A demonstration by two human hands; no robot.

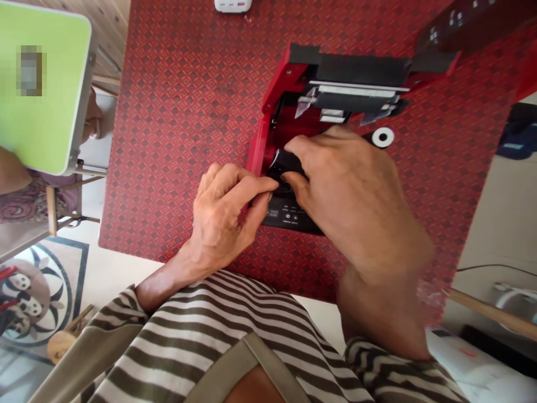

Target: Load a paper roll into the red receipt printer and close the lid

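A red and black machine (pixel 262 143), which looks like a label printer, stands on the red patterned table with its lid (pixel 361 70) raised. Inside its front part is a black roll-like piece (pixel 289 161) with a pale edge. My right hand (pixel 348 196) reaches over the machine, its thumb and forefinger closed about that black piece; the other fingers are hidden. At the machine's front left corner my left hand (pixel 230 215) has thumb and forefinger nearly together. What lies between those tips cannot be made out. Below them is a black control panel (pixel 289 215).
Beyond my right hand shows a black roll with a white ring end (pixel 382 137). A white device (pixel 232 5) lies at the table's far edge. Upper right is a dark brown glossy object (pixel 470 28). At left stands a green table (pixel 46 123) with a person partly visible beside it.
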